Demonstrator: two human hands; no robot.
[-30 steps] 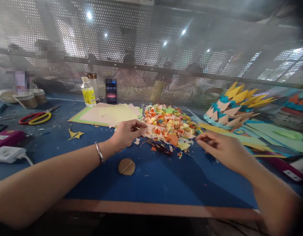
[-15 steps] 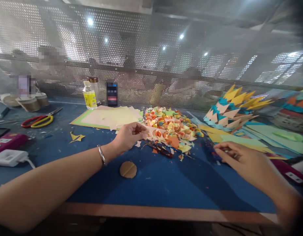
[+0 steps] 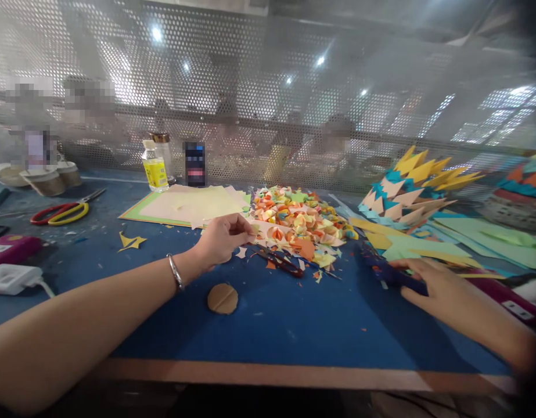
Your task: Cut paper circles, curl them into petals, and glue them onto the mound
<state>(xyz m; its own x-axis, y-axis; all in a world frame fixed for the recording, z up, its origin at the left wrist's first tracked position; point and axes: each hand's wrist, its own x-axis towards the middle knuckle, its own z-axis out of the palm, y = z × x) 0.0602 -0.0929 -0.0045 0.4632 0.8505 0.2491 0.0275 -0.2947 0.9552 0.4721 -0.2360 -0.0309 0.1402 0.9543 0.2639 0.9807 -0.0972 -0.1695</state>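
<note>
Two bare hands over the blue tabletop [image 3: 302,342], well apart, one either side of a heap of cut paper pieces [image 3: 300,217], mostly orange, peach, yellow and green. All places taken from that heap, as the wearer saw it.

Left hand [image 3: 224,238]: at the heap's left edge, thumb and forefinger pinched together. Could not tell whether a scrap was caught between them. Silver bangle [image 3: 175,271] on that wrist.

Right hand [image 3: 437,284]: right of the heap and nearer the wearer, thumb on the near side and fingers on the far side of a dark blue object [image 3: 376,262]. Could not tell whether they had closed on it. The object lay to the right of the heap, its form too blurred to name.

Close in front of the heap, a dark red tool [image 3: 289,267] among loose scraps. Farther forward and left of it, a round cardboard disc [image 3: 223,299], flat, with a line across it.

Left of the heap, stacked paper sheets [image 3: 189,203]; beyond those, red-and-yellow-handled scissors [image 3: 67,213]. Behind and left of it, a yellow-labelled bottle [image 3: 155,173] and an upright phone [image 3: 194,165]. Well right of it, a pointed, layered paper model [image 3: 407,194].
</note>
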